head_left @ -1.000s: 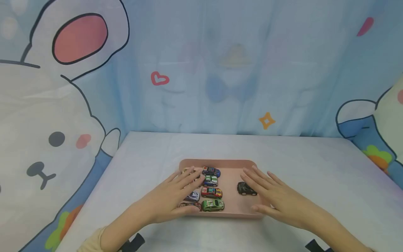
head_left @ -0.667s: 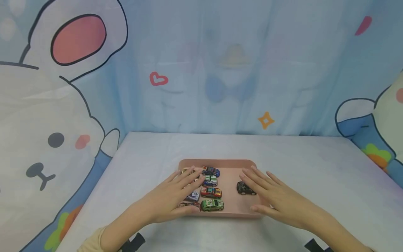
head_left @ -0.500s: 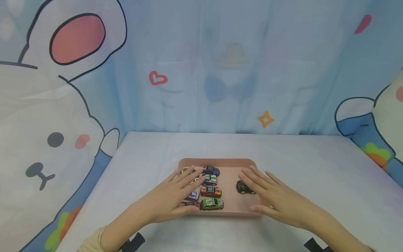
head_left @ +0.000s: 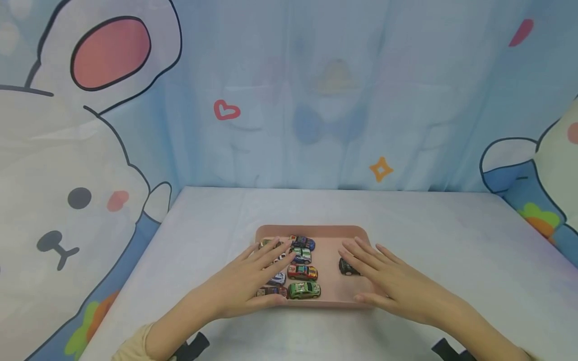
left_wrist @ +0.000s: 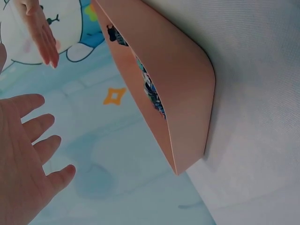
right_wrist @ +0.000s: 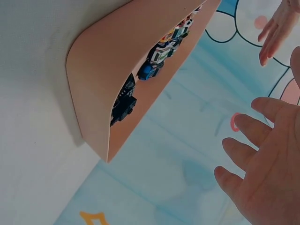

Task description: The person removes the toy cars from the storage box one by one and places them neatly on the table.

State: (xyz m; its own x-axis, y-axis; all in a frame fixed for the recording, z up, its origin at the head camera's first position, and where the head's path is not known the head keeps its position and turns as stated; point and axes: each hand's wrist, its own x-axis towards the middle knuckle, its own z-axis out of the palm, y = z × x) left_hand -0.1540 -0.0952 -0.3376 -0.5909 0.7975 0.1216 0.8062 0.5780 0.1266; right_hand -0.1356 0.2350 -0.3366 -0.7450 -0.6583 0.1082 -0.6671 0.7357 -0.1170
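Observation:
A pink tray holds several small toy cars. My left hand, fingers straight and spread, hovers over its left side, partly hiding cars there. Beside those fingers stand a green car, a red car, a white-and-green car and a blue car. Over the right side hangs my right hand, also spread, covering part of a black car. Both wrist views show a gap between the tray wall and each hand, with nothing held.
The tray rests on a white-covered table. Behind it hangs a blue curtain with cartoon prints. Dark wrist-mount pieces show below the forearms.
My right hand has drifted slightly left and covers more of the black car. The left hand stays nearly still. The head view has shifted a little.

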